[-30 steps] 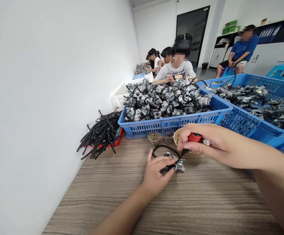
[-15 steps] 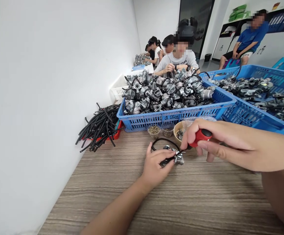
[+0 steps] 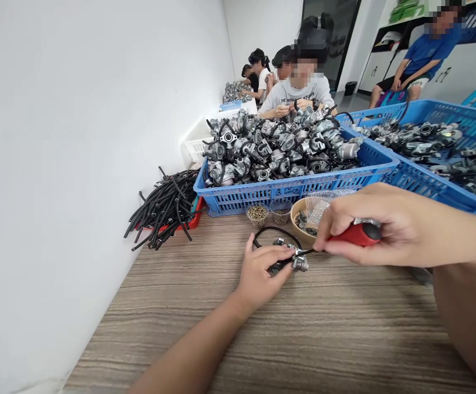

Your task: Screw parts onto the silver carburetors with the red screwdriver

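Observation:
On the wood-grain table, my left hand (image 3: 265, 267) holds down a small metal carburetor (image 3: 299, 261) with a black hose (image 3: 277, 229) looping behind it. My right hand (image 3: 357, 224) is closed round a screwdriver (image 3: 355, 235) with a red and black handle. The screwdriver lies nearly level, its dark shaft pointing left, and the tip meets the carburetor beside my left fingertips. Just behind the part are two clear cups of small screws (image 3: 257, 213) (image 3: 280, 212) and a round tan bowl (image 3: 299, 219) of small metal pieces.
A blue crate (image 3: 238, 200) heaped with carburetors stands behind the cups, and another blue crate (image 3: 422, 183) is at the right. Black hoses (image 3: 168, 205) overflow a red tray at the left by the wall. Several people sit beyond.
My right hand has moved right and the screwdriver has tilted lower, closer to level. My left hand keeps its hold on the carburetor. The camera view has shifted slightly.

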Demonstrator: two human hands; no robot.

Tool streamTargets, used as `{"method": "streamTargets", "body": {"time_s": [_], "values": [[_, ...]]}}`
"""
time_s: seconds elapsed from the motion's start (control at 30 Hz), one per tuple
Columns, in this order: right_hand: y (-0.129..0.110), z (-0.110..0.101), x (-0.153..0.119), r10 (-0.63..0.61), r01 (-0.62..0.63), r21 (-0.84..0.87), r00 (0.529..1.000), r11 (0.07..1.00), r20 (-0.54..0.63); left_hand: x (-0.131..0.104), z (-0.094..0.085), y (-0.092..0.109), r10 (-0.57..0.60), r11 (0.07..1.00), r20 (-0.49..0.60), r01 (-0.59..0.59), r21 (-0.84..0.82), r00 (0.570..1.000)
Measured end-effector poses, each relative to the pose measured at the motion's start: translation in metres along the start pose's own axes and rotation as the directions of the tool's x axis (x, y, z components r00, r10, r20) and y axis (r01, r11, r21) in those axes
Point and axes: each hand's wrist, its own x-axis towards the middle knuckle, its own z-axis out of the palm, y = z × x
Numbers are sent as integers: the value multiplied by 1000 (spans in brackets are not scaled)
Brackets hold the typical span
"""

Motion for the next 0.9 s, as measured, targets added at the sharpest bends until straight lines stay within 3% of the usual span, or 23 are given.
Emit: {"method": "streamTargets", "body": {"time_s": [0.23, 0.3, 0.5, 0.67, 0.8, 0.9], "values": [[6, 18, 9, 202, -183, 177, 975, 967, -93, -1, 1, -2, 3, 1000, -5, -3, 8, 1000], [6, 20, 10, 200, -180, 184, 975, 966, -93, -1, 1, -3, 0, 1000, -3, 0, 20, 1000], [2, 9, 5, 125, -133, 251, 991, 959, 45, 0, 0, -1, 7, 1000, -9, -7, 14, 1000], [-8, 0, -3, 196, -251, 334, 962, 909, 188, 0, -2, 0, -15, 1000, 21, 15, 6, 1000], [-3, -1, -7, 278, -336, 372, 939, 865, 202, 0, -2, 0, -30, 999, 33, 29, 15, 999], [2, -3, -8, 220, -266, 319, 960, 910, 172, 0, -2, 0, -31, 999, 36, 30, 18, 999]]}}
